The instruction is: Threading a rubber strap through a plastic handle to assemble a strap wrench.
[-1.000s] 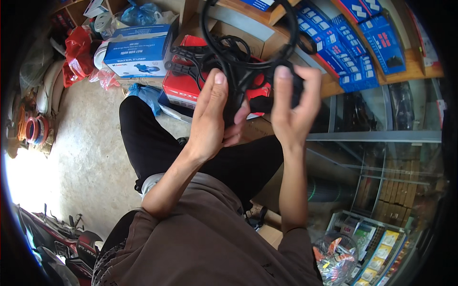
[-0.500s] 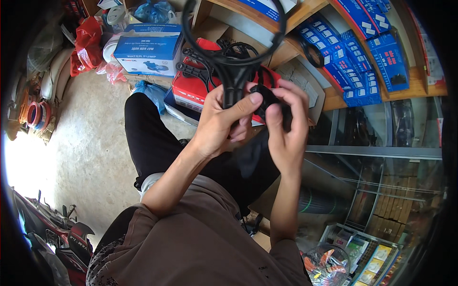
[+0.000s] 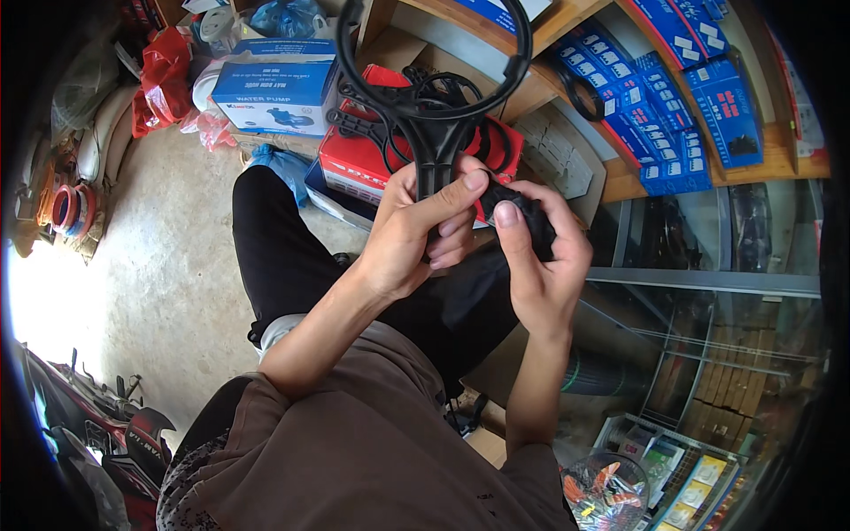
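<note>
My left hand (image 3: 416,226) is closed round the handle of a black plastic filter housing wrench (image 3: 436,146). Its large open ring points away from me, toward the shelves. Close beside it, my right hand (image 3: 544,265) grips a bunched black cloth (image 3: 533,215) between thumb and fingers. One end of the cloth meets my left fingertips at the wrench handle. Much of the cloth is hidden by the right fingers. Past my hands, more black wrenches (image 3: 361,124) lie on a red box (image 3: 350,164).
A blue and white water pump box (image 3: 274,97) stands at the far left. Blue packages (image 3: 651,115) lean on a wooden shelf at the right, above a glass case (image 3: 691,283). My knee (image 3: 270,212) is below the boxes. A motorbike (image 3: 115,442) stands lower left.
My right hand has moved slightly right and outward, its fingers more spread over the black cloth, which shows more now. My left hand and the wrench stay almost still.
</note>
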{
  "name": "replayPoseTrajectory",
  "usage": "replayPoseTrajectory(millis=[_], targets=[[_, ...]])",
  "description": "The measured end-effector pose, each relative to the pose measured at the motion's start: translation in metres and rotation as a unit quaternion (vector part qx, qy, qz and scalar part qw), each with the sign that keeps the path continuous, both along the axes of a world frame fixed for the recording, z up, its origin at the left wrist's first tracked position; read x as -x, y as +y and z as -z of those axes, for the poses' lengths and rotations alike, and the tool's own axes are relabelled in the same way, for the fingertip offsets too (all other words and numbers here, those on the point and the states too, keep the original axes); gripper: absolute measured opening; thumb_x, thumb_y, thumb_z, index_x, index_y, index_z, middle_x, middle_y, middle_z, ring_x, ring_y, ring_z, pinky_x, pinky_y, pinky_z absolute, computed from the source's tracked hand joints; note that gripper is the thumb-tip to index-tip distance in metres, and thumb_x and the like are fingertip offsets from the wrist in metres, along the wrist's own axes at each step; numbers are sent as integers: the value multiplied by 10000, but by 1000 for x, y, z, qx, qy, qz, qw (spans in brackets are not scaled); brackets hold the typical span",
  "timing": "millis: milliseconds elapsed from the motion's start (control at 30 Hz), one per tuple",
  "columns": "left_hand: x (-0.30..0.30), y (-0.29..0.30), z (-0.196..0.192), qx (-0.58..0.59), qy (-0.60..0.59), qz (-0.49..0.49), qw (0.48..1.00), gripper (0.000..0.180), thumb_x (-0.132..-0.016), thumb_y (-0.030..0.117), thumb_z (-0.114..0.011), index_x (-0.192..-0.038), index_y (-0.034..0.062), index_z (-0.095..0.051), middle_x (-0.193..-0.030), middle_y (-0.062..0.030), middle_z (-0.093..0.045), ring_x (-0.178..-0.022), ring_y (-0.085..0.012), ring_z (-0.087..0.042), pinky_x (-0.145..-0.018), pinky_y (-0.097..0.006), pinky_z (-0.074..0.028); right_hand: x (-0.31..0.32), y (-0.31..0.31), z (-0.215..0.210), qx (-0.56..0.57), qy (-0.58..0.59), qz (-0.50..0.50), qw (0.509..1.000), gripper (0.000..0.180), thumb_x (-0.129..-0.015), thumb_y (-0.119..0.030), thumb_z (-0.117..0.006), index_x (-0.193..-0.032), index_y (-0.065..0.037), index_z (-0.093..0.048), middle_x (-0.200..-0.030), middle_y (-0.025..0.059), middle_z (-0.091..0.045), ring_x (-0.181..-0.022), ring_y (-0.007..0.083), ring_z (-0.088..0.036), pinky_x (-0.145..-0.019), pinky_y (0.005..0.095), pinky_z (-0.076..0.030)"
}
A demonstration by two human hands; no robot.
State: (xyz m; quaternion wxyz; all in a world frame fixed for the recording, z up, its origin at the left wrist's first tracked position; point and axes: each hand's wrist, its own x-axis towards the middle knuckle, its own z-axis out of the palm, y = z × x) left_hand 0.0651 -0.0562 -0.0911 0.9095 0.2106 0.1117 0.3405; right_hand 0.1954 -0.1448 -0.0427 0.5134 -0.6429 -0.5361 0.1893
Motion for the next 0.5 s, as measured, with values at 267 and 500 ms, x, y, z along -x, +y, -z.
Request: replayPoseTrajectory(millis=[267,500], targets=[[-1,7,0,82,-68,33,994,715,-1108,636,-235,-1076,9,-577,-605,-14,-382,-389,-75,-281,-349,-212,-245,-19,11,-31,-100,-283,2,954,199,-873,-15,-781,-1052,10,-698,-850,90,-620,-711,210,-606,-632,326,-473],[-4,0,-1,-28,14,47,998,678,-1112,632,-231,-763,87,-432,-554,3,-359,-401,-81,-281,-366,-232,-246,-24,31,-40,-62,-405,-66,910,263,-807,-29,-780,-1054,-34,-689,-895,105,-648,-810,307,-666,-699,417,-530]])
